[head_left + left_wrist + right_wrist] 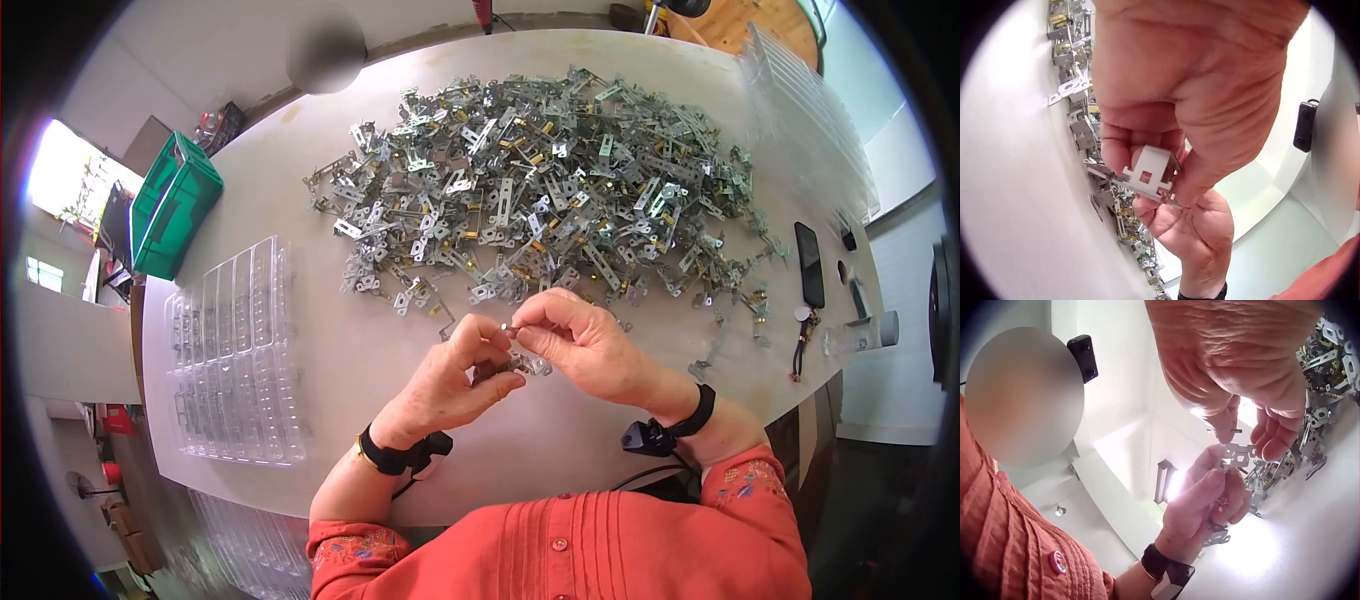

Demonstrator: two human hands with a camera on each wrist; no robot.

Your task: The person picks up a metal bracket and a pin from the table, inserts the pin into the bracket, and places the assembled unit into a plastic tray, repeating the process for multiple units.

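Both hands meet over the near part of the table, in front of a pile of metal brackets (540, 190). My left hand (450, 378) grips a bent metal bracket (1150, 172) with a square hole, its fingers curled round it. A flat slotted end of metal (1239, 452) sticks out between the hands in the right wrist view. Just above it, my right hand (592, 346) pinches a small pin-like metal piece (1236, 431) between thumb and fingertips. Another slotted metal tab (1217, 537) shows below the left hand. The left palm hides much of what it holds.
Clear plastic trays (240, 350) with compartments lie on the left, beside a green crate (178, 205). More clear trays (810, 125) are stacked at the back right. A phone (810, 265), a clear bottle (862, 333) and a small corded item (802, 340) lie near the right edge.
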